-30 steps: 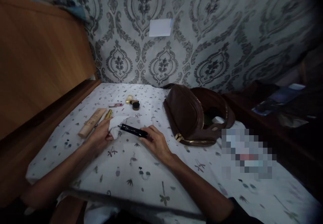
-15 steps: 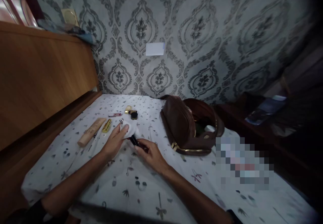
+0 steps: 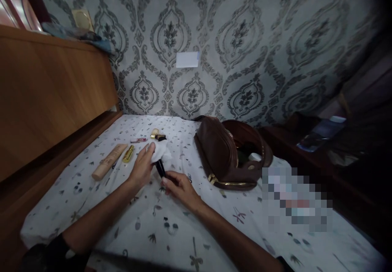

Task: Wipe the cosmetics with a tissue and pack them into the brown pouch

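My left hand (image 3: 142, 167) is closed on a crumpled white wipe (image 3: 162, 152), thumb on top. The wipe is wrapped around the upper end of a slim black cosmetic stick (image 3: 159, 168), which slants down toward me. My right hand (image 3: 181, 188) pinches the lower end of that stick between thumb and fingers. Its covered end is hidden, so I cannot tell its exact kind. Left of my hands lie a beige squeeze tube (image 3: 109, 161) and a gold-coloured small bottle (image 3: 128, 154). Beyond them are a pink lip gloss tube (image 3: 139, 140) and a gold-collared bottle (image 3: 155, 133).
A brown bag (image 3: 217, 153) with a gold zipper stands open on the right, a white-capped item (image 3: 255, 157) inside. A blurred-out patch (image 3: 295, 200) lies beyond it. The patterned white sheet (image 3: 171, 243) meets a wooden cabinet (image 3: 55, 96) at left and a wallpapered wall (image 3: 196, 27) behind.
The wipe has shifted up and right over the black stick, and the silver tip that poked out is now covered. My left hand has turned slightly; my right hand keeps its grip.
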A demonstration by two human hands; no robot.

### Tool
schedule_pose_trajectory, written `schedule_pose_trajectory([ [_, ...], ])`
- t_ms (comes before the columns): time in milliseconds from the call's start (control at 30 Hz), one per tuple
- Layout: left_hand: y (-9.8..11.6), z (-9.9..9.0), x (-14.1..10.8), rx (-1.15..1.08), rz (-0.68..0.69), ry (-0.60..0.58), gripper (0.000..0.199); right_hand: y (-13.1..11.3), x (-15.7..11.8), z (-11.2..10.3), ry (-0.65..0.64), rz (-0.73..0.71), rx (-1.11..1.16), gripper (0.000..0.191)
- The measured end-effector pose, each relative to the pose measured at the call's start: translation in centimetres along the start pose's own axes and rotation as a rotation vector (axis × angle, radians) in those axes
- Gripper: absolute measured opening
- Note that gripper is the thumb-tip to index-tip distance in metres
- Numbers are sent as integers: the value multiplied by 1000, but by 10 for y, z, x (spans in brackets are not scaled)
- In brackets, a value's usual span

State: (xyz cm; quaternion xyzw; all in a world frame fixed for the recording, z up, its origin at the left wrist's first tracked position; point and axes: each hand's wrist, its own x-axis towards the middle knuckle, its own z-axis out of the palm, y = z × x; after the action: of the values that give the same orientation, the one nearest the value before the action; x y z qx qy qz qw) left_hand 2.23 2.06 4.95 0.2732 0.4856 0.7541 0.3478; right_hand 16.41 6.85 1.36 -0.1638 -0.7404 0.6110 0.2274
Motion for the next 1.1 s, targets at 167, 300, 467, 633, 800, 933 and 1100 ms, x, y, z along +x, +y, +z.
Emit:
schedule_pose_trajectory([
  [167, -12, -2, -8, 163, 2, -206, 40, 6, 1, -2, -16, 48, -9, 47],
  [300, -9, -14, -7, 506, 189, -238, 37, 4, 4, -12, 128, -8, -129, 44],
  [467, -2, -17, -11, 862, 284, -386, 39, -3, 8, -25, 358, -72, 116, 38],
  [633, -11, -17, -16, 1004, 311, -451, 32, -4, 8, -22, 251, -18, 142, 43],
  [800, -16, -23, -10, 939, 281, -455, 27, -1, 9, -21, 213, 71, 298, 50],
  [933, -17, -26, -9, 880, 225, -535, 24, 3, 11, -24, 190, 194, 503, 55],
  [1100, -20, -26, -13, 957, 267, -457, 17, 7, 11, -28, 183, 263, 499, 52],
])
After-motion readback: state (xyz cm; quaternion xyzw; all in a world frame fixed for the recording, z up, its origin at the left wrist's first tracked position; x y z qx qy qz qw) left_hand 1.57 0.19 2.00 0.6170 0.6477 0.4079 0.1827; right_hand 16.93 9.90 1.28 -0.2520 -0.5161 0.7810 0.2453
